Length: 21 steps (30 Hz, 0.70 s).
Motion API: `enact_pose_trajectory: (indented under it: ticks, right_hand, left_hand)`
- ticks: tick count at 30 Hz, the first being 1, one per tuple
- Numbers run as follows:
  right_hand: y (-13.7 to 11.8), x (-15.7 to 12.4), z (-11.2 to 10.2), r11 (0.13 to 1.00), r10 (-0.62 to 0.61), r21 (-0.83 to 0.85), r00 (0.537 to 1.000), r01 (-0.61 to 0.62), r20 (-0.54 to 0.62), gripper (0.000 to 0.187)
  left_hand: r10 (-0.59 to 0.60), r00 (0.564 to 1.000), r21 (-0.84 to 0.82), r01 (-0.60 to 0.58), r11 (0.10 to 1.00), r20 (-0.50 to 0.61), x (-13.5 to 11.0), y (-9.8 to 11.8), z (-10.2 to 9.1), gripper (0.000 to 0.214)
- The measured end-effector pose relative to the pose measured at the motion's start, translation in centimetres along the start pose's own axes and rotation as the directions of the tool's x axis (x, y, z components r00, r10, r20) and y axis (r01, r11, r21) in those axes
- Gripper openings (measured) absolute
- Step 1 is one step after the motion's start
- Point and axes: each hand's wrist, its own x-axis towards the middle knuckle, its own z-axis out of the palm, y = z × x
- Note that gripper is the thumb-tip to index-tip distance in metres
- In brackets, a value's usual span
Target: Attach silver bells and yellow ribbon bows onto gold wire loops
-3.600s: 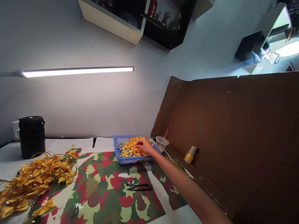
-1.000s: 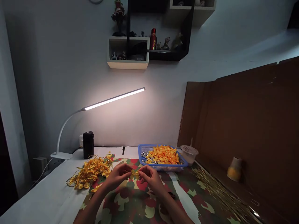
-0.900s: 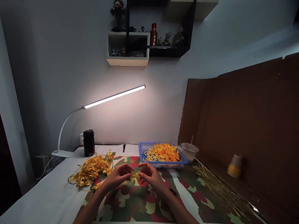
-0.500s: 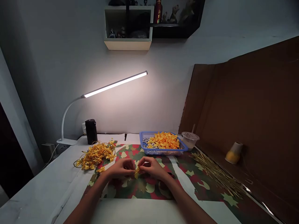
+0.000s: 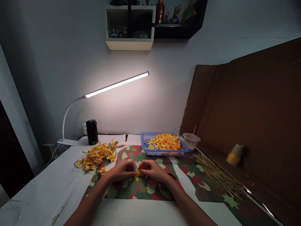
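Half a second ago my two hands hovered a touch higher over the mat; now they have sunk slightly toward me and drawn closer, while the view itself has barely shifted. A few seconds back my right hand was reaching into the basket; now it is in front of me. My left hand [image 5: 121,171] and right hand [image 5: 152,169] meet fingertip to fingertip over the red-and-green leaf-patterned mat [image 5: 141,191], near its middle and in front of the blue basket [image 5: 164,153]. Each grip is pinched nearly closed, thumb against forefinger, on the same small yellow ribbon piece [image 5: 138,173], which sits between the two hands just above the mat. The piece is tiny and dim; its long axis seems to slant, with the upper end toward my right fingertips and the lower end dipping toward me and to the left, but I cannot tell its fold. The basket holds a heap of orange-yellow ribbon pieces with silver beads at its left side. To the left, on the white surface [image 5: 47,194], lies a tangle of gold ribbon bows [image 5: 96,155], with a black canister [image 5: 92,131] behind it and a lit desk lamp [image 5: 116,84] slanting overhead. To the right are a plastic cup [image 5: 191,140], a bundle of thin gold sticks [image 5: 216,175] and a yellow thread spool [image 5: 234,154] against a cardboard panel [image 5: 246,110].
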Motion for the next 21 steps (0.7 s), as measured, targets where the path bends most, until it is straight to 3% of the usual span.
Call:
enact_pose_trajectory:
  ticks: [13,21]
  right_hand:
    - [-0.9,-0.5,-0.3,0.999,-0.017,0.029,0.985,0.012,0.17,0.014]
    - [-2.8,-1.2,-0.2,0.963,-0.093,0.269,0.967,0.027,0.236,0.028]
  left_hand:
    - [0.024,0.993,-0.126,-0.01,0.992,0.112,-0.1,-0.3,-0.3,0.016]
    - [0.07,0.988,-0.382,-0.013,0.924,0.137,0.2,-0.4,0.2,0.019]
